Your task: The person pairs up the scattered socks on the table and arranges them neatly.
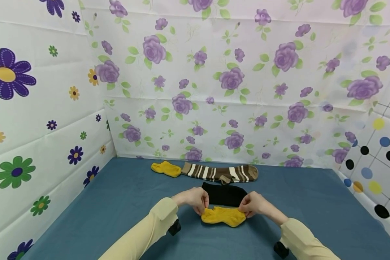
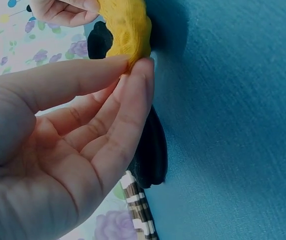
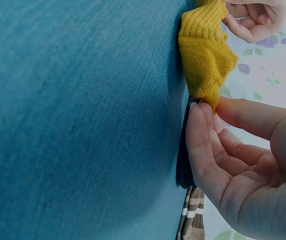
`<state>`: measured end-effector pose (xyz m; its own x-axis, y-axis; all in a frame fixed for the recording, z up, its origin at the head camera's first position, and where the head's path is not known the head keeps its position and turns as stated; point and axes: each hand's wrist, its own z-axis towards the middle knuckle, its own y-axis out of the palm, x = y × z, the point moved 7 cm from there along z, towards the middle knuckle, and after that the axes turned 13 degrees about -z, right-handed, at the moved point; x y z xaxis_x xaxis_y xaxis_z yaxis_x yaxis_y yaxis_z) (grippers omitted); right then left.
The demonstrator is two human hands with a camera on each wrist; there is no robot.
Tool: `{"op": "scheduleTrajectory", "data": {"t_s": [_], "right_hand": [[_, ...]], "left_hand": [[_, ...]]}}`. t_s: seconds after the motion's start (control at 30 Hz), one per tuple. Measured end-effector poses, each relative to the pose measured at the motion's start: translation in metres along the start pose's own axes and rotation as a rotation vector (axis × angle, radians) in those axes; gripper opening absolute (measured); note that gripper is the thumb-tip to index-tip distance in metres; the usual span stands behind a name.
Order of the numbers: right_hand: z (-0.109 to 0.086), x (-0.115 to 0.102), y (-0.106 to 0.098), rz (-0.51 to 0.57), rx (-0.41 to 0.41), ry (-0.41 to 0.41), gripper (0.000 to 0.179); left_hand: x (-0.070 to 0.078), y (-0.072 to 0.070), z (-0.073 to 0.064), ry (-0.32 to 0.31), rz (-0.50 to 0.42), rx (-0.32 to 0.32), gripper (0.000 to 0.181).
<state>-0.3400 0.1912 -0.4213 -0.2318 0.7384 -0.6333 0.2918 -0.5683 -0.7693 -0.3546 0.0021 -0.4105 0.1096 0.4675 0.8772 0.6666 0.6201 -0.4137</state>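
A yellow sock (image 1: pixel 224 216) is stretched sideways between both hands, close in front of a black sock (image 1: pixel 225 195). My left hand (image 1: pixel 195 199) pinches its left end between thumb and fingertips. At the other end, my right hand (image 1: pixel 254 203) pinches the sock the same way. The left wrist view shows the yellow sock (image 2: pixel 128 30) gripped at the tips of thumb and forefinger. In the right wrist view, ribbed knit shows on the yellow sock (image 3: pixel 203 55), and its tip sits between thumb and fingers.
Behind the black sock lies a brown and white striped sock (image 1: pixel 221 173). Another yellow sock (image 1: pixel 166 168) lies to its left, near the back edge. All rest on a blue cloth-covered table (image 1: pixel 123 202). Patterned sheets (image 1: pixel 188 86) enclose the back and sides.
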Motion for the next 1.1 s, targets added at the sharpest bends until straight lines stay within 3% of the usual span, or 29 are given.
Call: {"op": "scheduleTrajectory", "data": {"t_s": [0.43,0.7,0.93,1.1], "right_hand": [[-0.001,0.001,-0.009,0.003,0.012,0.022,0.009],[0.002,0.001,-0.017,0.02,0.026,0.013,0.014],[0.006,-0.002,-0.019,0.033,0.035,0.044,0.015],[0.012,-0.011,-0.02,0.005,0.062,0.027,0.013]], "left_hand": [[-0.001,-0.011,-0.003,-0.003,0.045,0.039,0.01],[0.004,-0.032,-0.005,0.15,0.074,0.203,0.006],[-0.002,-0.045,-0.005,0.158,0.078,0.264,0.007],[-0.005,-0.059,-0.008,0.159,0.133,0.347,0.006]]}}
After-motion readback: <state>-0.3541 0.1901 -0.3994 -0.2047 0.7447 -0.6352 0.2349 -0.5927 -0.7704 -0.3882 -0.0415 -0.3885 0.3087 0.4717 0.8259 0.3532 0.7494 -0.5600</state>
